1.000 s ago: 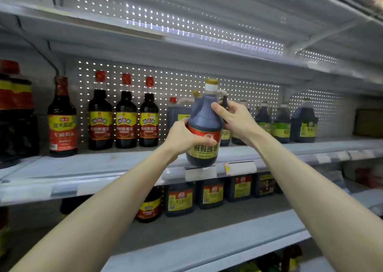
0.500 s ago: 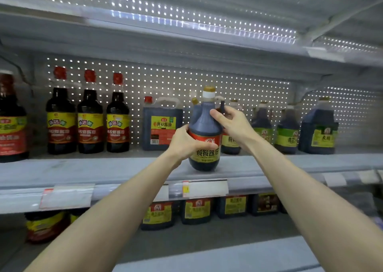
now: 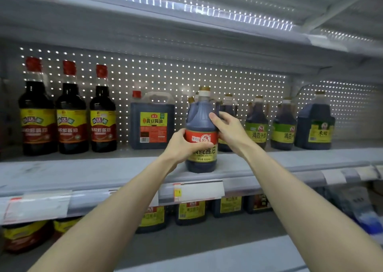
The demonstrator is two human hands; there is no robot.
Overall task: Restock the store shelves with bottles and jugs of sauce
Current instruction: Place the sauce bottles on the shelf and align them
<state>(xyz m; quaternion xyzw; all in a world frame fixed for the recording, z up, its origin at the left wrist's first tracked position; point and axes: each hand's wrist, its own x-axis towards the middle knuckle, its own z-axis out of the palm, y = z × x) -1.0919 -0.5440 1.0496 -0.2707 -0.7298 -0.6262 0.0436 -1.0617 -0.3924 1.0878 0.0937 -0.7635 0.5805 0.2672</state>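
One jug [image 3: 202, 116] upright on shelf [image 3: 83, 172]; left hand [image 3: 180, 145] curled round its middle, right hand [image 3: 230, 130] gripping its shoulder.

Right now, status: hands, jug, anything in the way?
Left hand and right hand both gripping the soy sauce jug. Jug upright, base apparently on the shelf front. Behind it, rear jug close; square jug apart to its left.

Grey metal shelf [image 3: 93, 172], upper shelf [image 3: 145, 29] overhead. Perforated back panel [image 3: 165, 75] backlit, light dots through holes. Price-tag strip [image 3: 199, 191] on front edge.
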